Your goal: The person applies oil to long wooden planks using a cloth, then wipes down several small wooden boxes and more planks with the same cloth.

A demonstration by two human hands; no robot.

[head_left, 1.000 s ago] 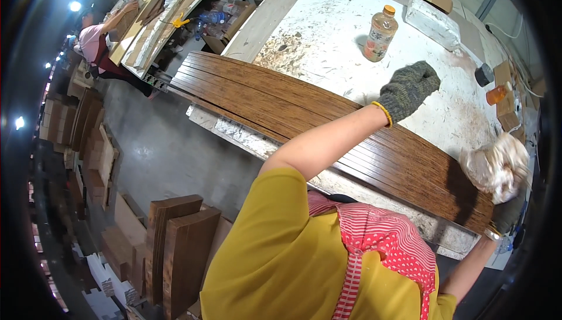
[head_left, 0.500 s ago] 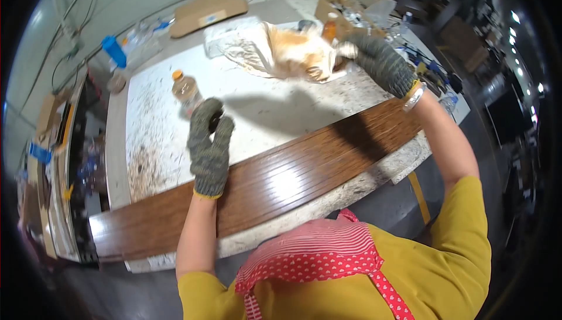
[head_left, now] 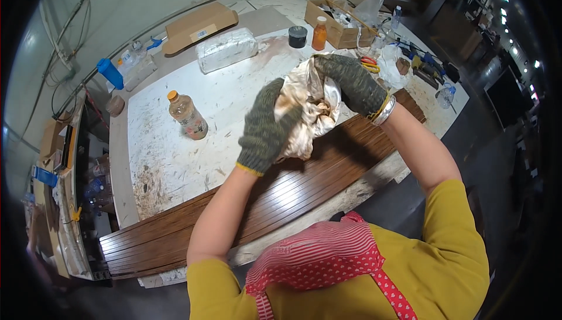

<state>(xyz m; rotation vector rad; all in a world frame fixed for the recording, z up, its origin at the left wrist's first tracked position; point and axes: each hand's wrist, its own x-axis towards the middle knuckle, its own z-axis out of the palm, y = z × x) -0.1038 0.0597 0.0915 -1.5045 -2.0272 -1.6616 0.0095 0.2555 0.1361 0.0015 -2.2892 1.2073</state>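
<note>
A crumpled, brown-stained white rag (head_left: pixel 310 106) hangs over the far edge of a dark brown grooved wood plank (head_left: pixel 304 185). My left hand (head_left: pixel 266 124), in a dark knitted work glove, grips the rag's left side, thumb across its front. My right hand (head_left: pixel 351 80), gloved the same way, is closed on the rag's upper right part; its fingertips are partly hidden in the folds. The plank lies along the near edge of the white, stained worktable (head_left: pixel 170 168). To the left of my hands stands a clear bottle with an orange cap (head_left: pixel 188 116).
Behind the rag are a wrapped white block (head_left: pixel 227 49), a dark cup (head_left: pixel 297 37), an orange bottle (head_left: pixel 319 34) and a cardboard box (head_left: pixel 339 26). Scissors (head_left: pixel 370 64) and hand tools (head_left: pixel 430 71) lie at the right. A flat cardboard piece (head_left: pixel 199 27) and blue bottle (head_left: pixel 110 73) are farther back.
My right hand has brought the rag from the far right toward me, above the plank. My left hand has moved right from near the bottle and taken hold of the rag.
</note>
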